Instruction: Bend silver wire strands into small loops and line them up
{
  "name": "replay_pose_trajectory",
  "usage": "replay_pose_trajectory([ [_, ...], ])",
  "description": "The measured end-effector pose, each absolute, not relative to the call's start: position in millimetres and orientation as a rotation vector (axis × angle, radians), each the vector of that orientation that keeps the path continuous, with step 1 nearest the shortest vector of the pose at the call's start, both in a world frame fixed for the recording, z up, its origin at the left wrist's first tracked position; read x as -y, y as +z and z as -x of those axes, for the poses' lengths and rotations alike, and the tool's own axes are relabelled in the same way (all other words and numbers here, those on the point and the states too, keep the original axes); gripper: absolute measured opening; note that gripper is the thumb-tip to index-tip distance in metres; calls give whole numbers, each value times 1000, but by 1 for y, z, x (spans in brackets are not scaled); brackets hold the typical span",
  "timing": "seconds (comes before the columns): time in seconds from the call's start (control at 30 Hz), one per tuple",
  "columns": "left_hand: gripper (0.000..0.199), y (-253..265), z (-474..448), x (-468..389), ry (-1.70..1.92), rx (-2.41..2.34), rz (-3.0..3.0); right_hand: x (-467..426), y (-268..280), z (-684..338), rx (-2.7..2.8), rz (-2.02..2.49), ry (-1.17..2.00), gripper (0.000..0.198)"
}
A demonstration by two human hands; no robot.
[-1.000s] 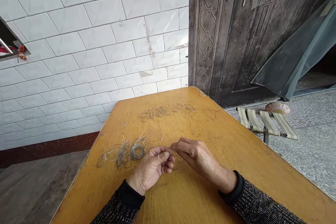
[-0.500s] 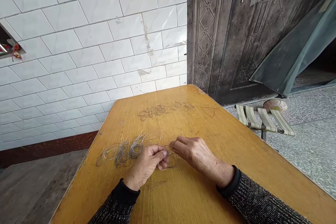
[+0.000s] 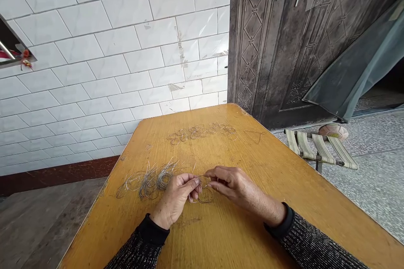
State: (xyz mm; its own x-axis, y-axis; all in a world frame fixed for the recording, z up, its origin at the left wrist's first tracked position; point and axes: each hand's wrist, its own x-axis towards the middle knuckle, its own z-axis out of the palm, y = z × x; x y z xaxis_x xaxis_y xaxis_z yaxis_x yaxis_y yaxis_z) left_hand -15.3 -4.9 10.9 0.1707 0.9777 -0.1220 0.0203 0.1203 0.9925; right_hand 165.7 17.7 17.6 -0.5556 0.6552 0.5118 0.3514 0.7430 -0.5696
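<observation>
My left hand (image 3: 179,195) is closed in a pinch, thumb against fingers, on a thin wire (image 3: 205,201) bent into a loose loop. The loop hangs just right of those fingers, low over the wooden table (image 3: 240,235). Beside it, my right hand (image 3: 241,189) has its thumb apart from its fingers, the index fingertip close to a wire end; whether it touches is too small to tell. Left of my left hand lie several loose wire coils (image 3: 148,183), grey and silvery, with ends sticking up.
Towards the far end of the table is a row of small wire rings (image 3: 195,131), with a bent wire piece (image 3: 255,135) to their right. A white tiled wall (image 3: 126,50) and a dark metal door (image 3: 277,42) stand behind. A strap stool (image 3: 320,149) and a ball (image 3: 333,131) are at right.
My right hand has shifted slightly right, and its thumb has come away from its fingers. My left hand keeps its pinch on the wire. The whole view has tilted a little.
</observation>
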Motion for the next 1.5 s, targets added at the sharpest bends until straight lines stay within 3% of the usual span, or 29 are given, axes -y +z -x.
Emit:
replay_pose_trajectory([
  [0.23, 26, 15, 14, 8, 894, -1127, -1260, -17, 29, -169, 2124, 871, 707, 23],
  [0.67, 16, 18, 13, 10, 709, -1160, -1392, -21, 28, -177, 2370, 658, 620, 27],
  [0.83, 12, 19, 11, 12, 685, -1113, -1360, -20, 23, -166, 2087, 765, 1084, 17],
  [0.97, 13, 17, 13, 11, 720, -1110, -1328, -24, 19, -163, 1696, 798, 1528, 25],
  [1.3, 13, 25, 10, 14, 761, -1196, -1408, -23, 17, -161, 1590, 752, 1495, 30],
  [1.5, 11, 15, 5, 13, 817, -1182, -1460, -28, 7, -157, 1433, 717, 1652, 30],
])
